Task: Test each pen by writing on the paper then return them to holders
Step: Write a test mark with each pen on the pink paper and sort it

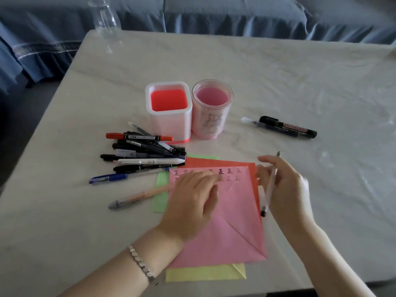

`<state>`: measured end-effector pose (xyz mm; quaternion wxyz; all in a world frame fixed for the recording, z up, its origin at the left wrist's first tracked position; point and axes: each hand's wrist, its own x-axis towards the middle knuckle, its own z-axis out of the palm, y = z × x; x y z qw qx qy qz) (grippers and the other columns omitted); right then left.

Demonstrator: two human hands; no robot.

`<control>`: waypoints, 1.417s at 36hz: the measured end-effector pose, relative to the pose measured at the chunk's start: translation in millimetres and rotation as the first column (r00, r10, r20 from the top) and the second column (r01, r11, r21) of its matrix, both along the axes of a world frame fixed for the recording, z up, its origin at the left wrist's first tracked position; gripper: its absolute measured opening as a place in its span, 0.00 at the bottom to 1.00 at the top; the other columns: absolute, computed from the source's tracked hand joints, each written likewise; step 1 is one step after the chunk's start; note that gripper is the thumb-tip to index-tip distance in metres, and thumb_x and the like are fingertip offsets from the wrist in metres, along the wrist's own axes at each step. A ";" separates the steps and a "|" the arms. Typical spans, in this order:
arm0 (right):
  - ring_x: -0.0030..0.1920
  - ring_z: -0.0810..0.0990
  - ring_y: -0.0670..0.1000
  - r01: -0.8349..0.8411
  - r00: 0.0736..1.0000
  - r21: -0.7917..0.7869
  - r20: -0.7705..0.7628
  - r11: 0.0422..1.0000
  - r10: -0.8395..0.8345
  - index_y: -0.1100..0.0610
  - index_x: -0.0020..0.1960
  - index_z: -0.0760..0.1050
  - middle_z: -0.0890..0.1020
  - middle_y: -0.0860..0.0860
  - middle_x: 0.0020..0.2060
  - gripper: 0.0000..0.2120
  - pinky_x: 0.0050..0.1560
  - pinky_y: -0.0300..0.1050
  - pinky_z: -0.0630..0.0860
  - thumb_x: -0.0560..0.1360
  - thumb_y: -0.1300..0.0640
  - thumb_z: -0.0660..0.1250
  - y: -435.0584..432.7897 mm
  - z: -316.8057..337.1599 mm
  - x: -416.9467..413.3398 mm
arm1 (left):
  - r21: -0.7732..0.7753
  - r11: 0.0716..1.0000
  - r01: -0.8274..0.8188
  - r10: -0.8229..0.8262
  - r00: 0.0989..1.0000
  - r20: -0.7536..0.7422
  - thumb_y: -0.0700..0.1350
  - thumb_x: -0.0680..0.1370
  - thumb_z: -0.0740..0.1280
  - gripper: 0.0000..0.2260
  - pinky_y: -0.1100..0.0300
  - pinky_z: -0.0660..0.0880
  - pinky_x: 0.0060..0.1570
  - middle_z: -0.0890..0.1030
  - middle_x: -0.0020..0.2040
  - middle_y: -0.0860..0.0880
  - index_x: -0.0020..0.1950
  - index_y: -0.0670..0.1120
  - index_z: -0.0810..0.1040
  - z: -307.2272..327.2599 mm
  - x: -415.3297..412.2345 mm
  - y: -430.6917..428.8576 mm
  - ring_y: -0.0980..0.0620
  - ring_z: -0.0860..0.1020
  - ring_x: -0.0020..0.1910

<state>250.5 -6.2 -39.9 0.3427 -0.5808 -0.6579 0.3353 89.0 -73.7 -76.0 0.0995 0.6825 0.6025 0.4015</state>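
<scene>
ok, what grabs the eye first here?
Pink paper, centre front, with rows of characters; the left hand lies flat on it, and the right hand holds a pen at its right edge. Behind stand the square holder and round holder, both empty, a pen pile at their front-left.

Some chars on pink paper (235, 221) hidden by left hand (192, 202)

Table (257, 71): L hand (192, 196) flat on pink paper (231, 232), written marks along top; red, green, yellow sheets under it. R hand (285, 189) holds clear pen (269, 189), dark end down. Pen pile (145, 151) beside square holder (169, 112); round holder (211, 110) touching. Whiteboard marker (288, 127) apart, far R.
</scene>
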 end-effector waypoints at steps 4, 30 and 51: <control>0.47 0.80 0.49 -0.162 0.964 0.062 0.222 0.985 0.145 0.49 0.64 0.72 0.81 0.44 0.49 0.22 0.47 0.43 0.76 0.72 0.64 0.67 -15.6 14.7 -11.4 | -0.370 0.910 0.186 0.043 0.846 0.532 0.60 0.77 0.58 0.12 0.70 0.71 0.46 0.81 0.44 0.56 0.53 0.56 0.74 43.2 4.8 -6.6 0.63 0.78 0.45; 0.61 0.68 0.59 -0.217 0.604 0.008 0.786 0.976 0.128 0.57 0.63 0.70 0.73 0.56 0.59 0.17 0.60 0.51 0.62 0.76 0.63 0.55 126.4 -12.0 -1.4 | -0.028 0.927 -0.374 0.330 0.848 -0.414 0.46 0.74 0.58 0.14 0.56 0.66 0.42 0.78 0.40 0.49 0.45 0.43 0.82 -3.3 -96.9 -41.9 0.44 0.76 0.38; 0.38 0.76 0.37 -0.526 0.770 -0.126 0.350 0.841 0.534 0.42 0.48 0.78 0.79 0.35 0.36 0.06 0.40 0.35 0.72 0.72 0.47 0.67 -3.7 65.5 -12.8 | 0.052 0.997 0.059 -0.038 0.936 -0.349 0.51 0.79 0.57 0.15 0.56 0.67 0.58 0.78 0.56 0.48 0.63 0.47 0.69 36.2 -22.1 -1.4 0.50 0.73 0.57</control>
